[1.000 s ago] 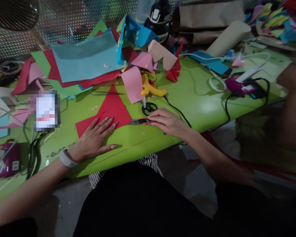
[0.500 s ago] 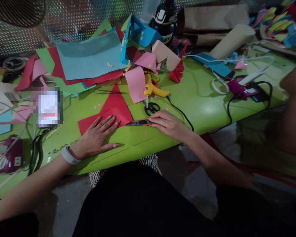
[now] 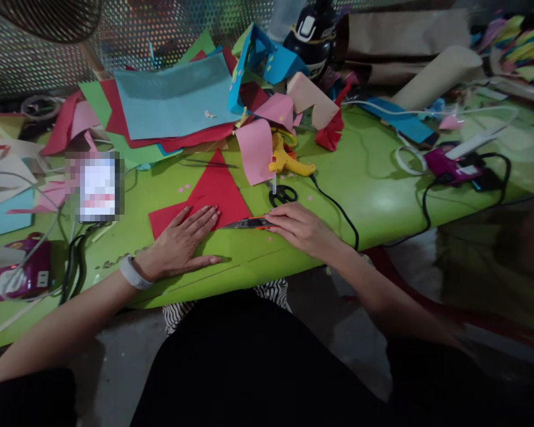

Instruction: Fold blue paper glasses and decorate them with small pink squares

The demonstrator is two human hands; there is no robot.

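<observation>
Red paper (image 3: 222, 187), folded to a point at its far end, lies on the green table (image 3: 231, 270). My left hand (image 3: 180, 240) rests flat on its near left part, fingers stretched and thumb out on the table. A utility knife (image 3: 251, 222) with orange and black on its handle is in my right hand (image 3: 305, 231), held nearly level. Its blade end points left and lies along the paper's near edge; whether the blade is inside the fold I cannot tell. Just beyond the right hand are black-handled scissors (image 3: 283, 194) and a yellow glue gun (image 3: 291, 161).
Coloured sheets (image 3: 173, 101) are piled at the back, with pink paper (image 3: 254, 151) beside them. A phone (image 3: 98, 188) and a purple power strip (image 3: 26, 267) stand left. Another purple power strip (image 3: 456, 163), a paper roll (image 3: 438, 77) and a black bottle (image 3: 312, 41) are to the right.
The whole view has shifted, so things appear further right. The knife has slid a little left along the paper's near edge. My left hand stays on the paper.
</observation>
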